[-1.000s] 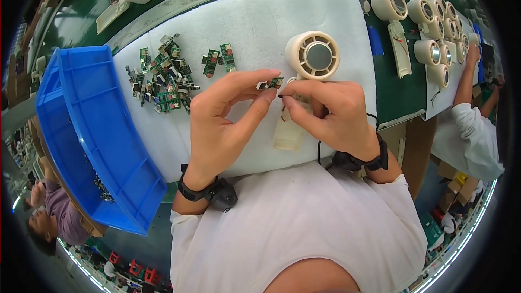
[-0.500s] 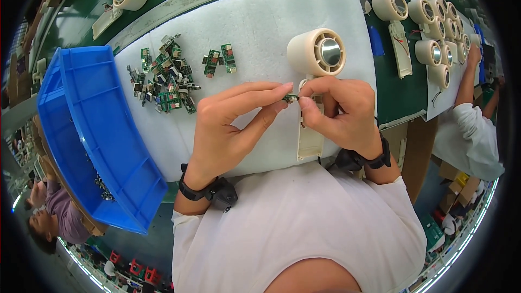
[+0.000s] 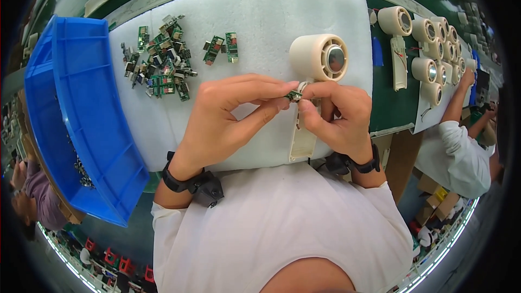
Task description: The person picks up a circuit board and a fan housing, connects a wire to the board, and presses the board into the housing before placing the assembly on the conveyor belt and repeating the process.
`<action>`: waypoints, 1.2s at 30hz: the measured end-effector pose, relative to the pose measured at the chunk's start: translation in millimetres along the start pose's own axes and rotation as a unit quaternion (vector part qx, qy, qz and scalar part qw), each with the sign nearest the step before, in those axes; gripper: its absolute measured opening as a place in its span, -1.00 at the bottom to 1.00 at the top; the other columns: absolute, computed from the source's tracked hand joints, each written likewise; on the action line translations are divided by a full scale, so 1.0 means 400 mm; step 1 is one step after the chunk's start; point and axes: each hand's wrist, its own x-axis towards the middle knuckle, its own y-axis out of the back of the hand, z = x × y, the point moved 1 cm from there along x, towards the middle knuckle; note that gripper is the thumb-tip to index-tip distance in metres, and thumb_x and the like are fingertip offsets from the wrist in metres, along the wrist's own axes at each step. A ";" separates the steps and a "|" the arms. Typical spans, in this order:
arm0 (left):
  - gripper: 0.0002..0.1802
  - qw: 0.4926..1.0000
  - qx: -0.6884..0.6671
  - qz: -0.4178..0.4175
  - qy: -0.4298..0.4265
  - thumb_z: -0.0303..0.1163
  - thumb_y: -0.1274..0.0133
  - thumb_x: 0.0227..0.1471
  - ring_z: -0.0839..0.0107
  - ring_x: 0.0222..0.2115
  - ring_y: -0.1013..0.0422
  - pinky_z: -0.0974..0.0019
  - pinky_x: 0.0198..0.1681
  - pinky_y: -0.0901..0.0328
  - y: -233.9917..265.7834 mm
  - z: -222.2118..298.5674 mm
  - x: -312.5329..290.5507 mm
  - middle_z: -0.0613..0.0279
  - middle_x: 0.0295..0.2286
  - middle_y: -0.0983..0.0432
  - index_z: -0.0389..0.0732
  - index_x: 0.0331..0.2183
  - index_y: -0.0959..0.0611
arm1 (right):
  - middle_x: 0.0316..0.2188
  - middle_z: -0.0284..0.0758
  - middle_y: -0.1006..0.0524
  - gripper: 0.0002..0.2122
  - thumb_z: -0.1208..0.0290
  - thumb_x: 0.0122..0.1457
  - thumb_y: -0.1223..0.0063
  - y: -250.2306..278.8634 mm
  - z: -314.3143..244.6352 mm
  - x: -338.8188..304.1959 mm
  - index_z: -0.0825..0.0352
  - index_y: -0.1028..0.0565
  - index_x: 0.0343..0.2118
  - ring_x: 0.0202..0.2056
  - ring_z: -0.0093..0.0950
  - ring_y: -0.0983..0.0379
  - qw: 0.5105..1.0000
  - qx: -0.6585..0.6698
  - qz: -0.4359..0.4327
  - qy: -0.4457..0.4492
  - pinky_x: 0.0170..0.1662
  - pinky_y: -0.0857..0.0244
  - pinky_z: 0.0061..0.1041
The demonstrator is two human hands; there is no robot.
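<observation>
Between the fingertips of my left hand (image 3: 233,111) is a small green circuit board (image 3: 293,96), pinched at its edge. My right hand (image 3: 339,111) closes thumb and forefinger at the board's other end; whether a wire is in that pinch is too small to tell. Just beyond the hands lies a cream handheld fan (image 3: 310,57), its round head facing right with a shiny disc in the middle. Its opened handle (image 3: 303,144) runs toward me, partly hidden by my right hand.
A heap of circuit boards (image 3: 163,59) lies on the white foam mat (image 3: 260,21), with two boards (image 3: 232,48) set apart. A blue bin (image 3: 103,108) stands at left. More fan bodies (image 3: 429,30) stand at right, near a co-worker's arm (image 3: 458,97).
The circuit board has tilted and shows more of its face between my fingertips. Both hands stay close together at the fan. The view has shifted slightly.
</observation>
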 end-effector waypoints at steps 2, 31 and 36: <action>-0.57 0.997 0.067 -0.010 -0.021 -0.81 -0.07 0.08 0.35 -0.19 -0.60 0.26 -0.03 -0.53 0.004 0.001 -0.001 0.00 -0.10 -0.62 -0.35 -0.01 -0.69 | -0.85 -0.54 -0.20 -0.88 0.54 0.01 -0.34 -0.005 0.000 0.003 0.25 -0.63 -0.37 -0.79 -0.74 -0.11 1.000 0.012 0.008 -0.003 -0.65 0.03 -0.65; -0.60 1.000 0.007 0.009 -0.008 -0.79 -0.07 0.14 0.38 -0.21 -0.60 0.37 -0.09 -0.49 -0.016 -0.016 0.013 0.10 -0.21 -0.62 -0.36 0.01 -0.67 | -0.68 -0.49 -0.39 -0.82 0.58 0.09 -0.33 0.049 -0.021 0.010 0.26 -0.67 -0.23 -0.66 -0.70 -0.23 0.997 0.020 -0.045 -0.055 -0.59 -0.06 -0.64; -0.63 0.999 -0.027 0.019 0.034 -0.76 -0.07 0.16 0.42 -0.20 -0.60 0.37 -0.08 -0.49 -0.011 -0.018 0.019 0.11 -0.18 -0.63 -0.38 0.01 -0.66 | -0.45 -0.46 -0.52 -0.74 0.58 -0.03 -0.37 0.055 -0.016 0.018 0.19 -0.67 -0.23 -0.53 -0.56 -0.38 0.975 -0.120 -0.096 0.160 -0.52 -0.23 -0.59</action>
